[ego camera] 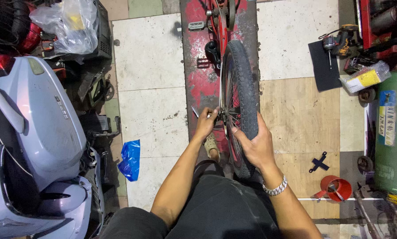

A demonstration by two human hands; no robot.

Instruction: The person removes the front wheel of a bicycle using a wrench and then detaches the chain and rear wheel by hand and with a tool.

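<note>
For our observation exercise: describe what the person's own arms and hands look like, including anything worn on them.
Both arms are bare to above the elbow, with no sleeves in view and no gloves. The left hand wears nothing visible. The right hand has a silver chain-link bracelet around its wrist.

Hands: two, left hand [206, 125] and right hand [257, 146], both at centre frame.
Bicycle wheels: one, black-tyred wheel [239, 95], centre.
Pedals: one, grey pedal [196, 25], top centre.
Slim metal tools: one, tool [195, 111] at the left hand.
Scooters: one, grey scooter [34, 141], left side.
Plastic bags: two, blue bag [129, 160] lower left, clear bag [72, 24] upper left.
Power drills: one, drill [338, 43], upper right.
Funnels: one, red funnel [336, 188], lower right.
Cross wrenches: one, black cross wrench [319, 163], right of centre.
Green tanks: one, tank [391, 132], right edge.
Bracelets: one, metal bracelet [276, 188], lower centre.
</note>
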